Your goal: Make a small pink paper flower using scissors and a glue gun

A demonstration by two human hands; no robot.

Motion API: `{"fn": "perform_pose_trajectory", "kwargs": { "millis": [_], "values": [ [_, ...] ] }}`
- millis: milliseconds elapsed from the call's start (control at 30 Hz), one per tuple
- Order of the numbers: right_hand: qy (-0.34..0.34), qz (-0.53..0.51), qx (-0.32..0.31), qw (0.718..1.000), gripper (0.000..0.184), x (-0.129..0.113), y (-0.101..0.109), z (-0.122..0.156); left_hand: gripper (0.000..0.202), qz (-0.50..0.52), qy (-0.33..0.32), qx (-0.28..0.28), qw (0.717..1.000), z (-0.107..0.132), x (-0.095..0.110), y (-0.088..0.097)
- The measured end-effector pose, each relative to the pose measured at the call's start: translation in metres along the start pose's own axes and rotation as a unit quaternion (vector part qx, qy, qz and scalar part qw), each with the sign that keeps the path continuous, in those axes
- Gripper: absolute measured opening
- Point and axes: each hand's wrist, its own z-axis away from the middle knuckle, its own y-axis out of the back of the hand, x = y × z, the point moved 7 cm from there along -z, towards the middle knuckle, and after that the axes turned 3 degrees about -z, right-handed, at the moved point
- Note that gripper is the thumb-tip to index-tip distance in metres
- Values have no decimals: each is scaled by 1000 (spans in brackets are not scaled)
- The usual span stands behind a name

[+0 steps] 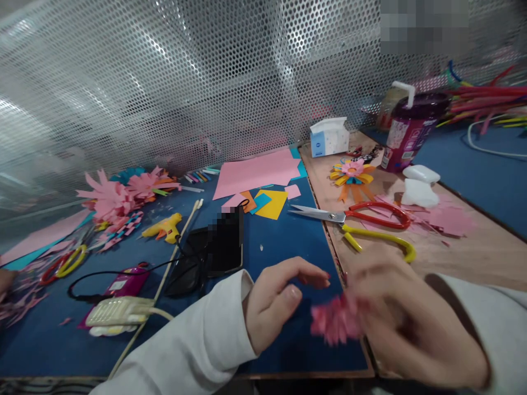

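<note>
Fingers of the right hand (pixel 395 307) are pinched on a pink paper flower (pixel 335 323) at 5 o'clock from the middle of the view, gripping its near-side end, it seems, so the fringed petals fan freely toward 9 o'clock; motion blur makes the exact grip hard to judge. The left hand (pixel 275 307), at 6 o'clock, holds nothing: its fingers and thumb curve apart beside the petals, perhaps poised to steady them. The 2 hands stand apart, with the flower between them over the blue tabletop (pixel 296 241). At 3 o'clock, scissors (pixel 337 216) lie with blades parted, tips toward 9 o'clock and the 1 red and 1 yellow handle toward the right hand, a convenient pick-up angle. Coloured paper pieces (pixel 272 206) overlap near the centre, and large pink sheets (pixel 255 175) lie at 12 o'clock, probably to leave working room in front. The yellow glue gun (pixel 164 227) rests toward 9 o'clock, and an orange-and-pink flower (pixel 352 173) between 2 and 3 o'clock, likely set aside against crushing. As for writing, the tissue pack (pixel 329 137) bears a small blue emblem, and the purple cup (pixel 414 134) at 2 o'clock carries white print; neither can be read, nor can the purple box's (pixel 127 285) pale label at 8 o'clock.
</note>
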Motion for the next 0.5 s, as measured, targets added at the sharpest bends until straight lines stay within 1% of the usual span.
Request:
{"fn": "perform_pose_trajectory", "kwargs": {
  "millis": [67,100,167,267,300,367,467,500],
  "values": [
    [-68,7,48,996,11,14,6,-5,56,-22,-14,-17,1000,0,1,-3],
    [-78,5,49,996,10,17,5,-7,56,-35,-14,-26,999,0,1,-5],
    [-64,-6,26,998,9,18,-1,-10,48,-68,0,-46,997,-1,-2,-9],
    [-42,0,-3,999,10,17,-7,-9,17,-133,13,-65,989,-2,-6,-13],
    [-44,7,-6,999,10,18,-8,-8,12,-152,11,-66,986,-2,-6,-13],
    [-53,22,-17,998,13,20,-11,-7,14,-175,0,-62,983,-3,-6,-13],
    [-59,35,-32,997,27,22,-15,-7,16,-193,-7,-41,980,-4,-7,-11],
    [-58,36,-38,997,29,21,-16,-7,15,-198,-8,-34,980,-4,-7,-10]
  ]
}}
